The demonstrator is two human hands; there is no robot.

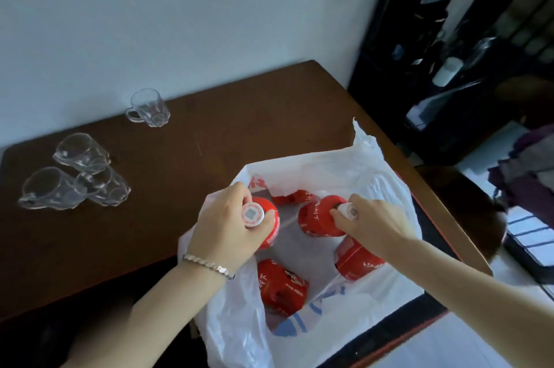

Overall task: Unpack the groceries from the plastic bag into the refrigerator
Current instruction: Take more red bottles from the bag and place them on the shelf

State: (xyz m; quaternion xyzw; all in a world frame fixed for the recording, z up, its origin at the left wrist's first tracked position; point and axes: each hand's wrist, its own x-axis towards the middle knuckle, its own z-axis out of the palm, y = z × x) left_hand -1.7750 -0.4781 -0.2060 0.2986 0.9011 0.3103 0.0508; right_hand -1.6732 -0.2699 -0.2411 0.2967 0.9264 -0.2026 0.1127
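The left fingers (239, 192) are curled tight round the neck of a red bottle (271, 229), just under its white cap (253, 214), so the left hand (224, 226) has a proper grip on it. Same deal on the other side. The right fingers (337, 217) pinch the neck of a second red bottle (314, 217) right below its cap, with the right hand (374, 223) reaching in from the right.

Both bottles are cap-up, near each other but apart, inside the open white plastic bag (359, 175). Lower in the bag, a third bottle (281, 286) lies on its side below the left hand. A fourth bottle (356, 259) is partly under the right wrist, and a bit more red packaging (295, 198) peeks out at the back between the hands.

There's a silver bracelet (208, 265) on the left wrist. The bag is at the near right end of the dark brown tabletop (239, 115). Further left on it, one clear glass mug (148, 108) stands upright near the wall, and three tipped-over mugs (81, 153) sit in a cluster. Off to the right is a dark cabinet (449, 52), too blurry to make out.
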